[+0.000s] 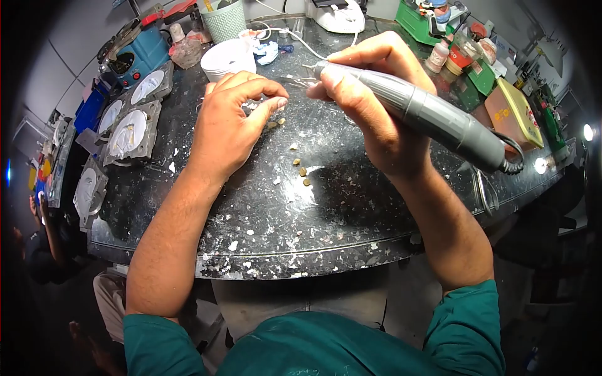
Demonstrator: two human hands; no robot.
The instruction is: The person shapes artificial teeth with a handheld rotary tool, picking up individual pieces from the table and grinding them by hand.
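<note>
My right hand (376, 94) is wrapped round a grey rotary handpiece (433, 116), its thin tip pointing left and a dark cable leaving its back end. My left hand (232, 119) is raised over the bench, thumb and index fingertip pinched together; whatever may be between them is too small to make out. Several small yellowish-brown pieces (303, 171) lie in a loose line on the black, white-specked bench (269, 207), below and between my hands.
Metal flasks with white plaster (130, 135) line the left side, near a blue machine (135, 56). A white tub (229, 59) and green basket (224, 22) stand behind my left hand. A yellow-lidded box (517, 113) is at right. Another person's arm (53, 232) shows far left.
</note>
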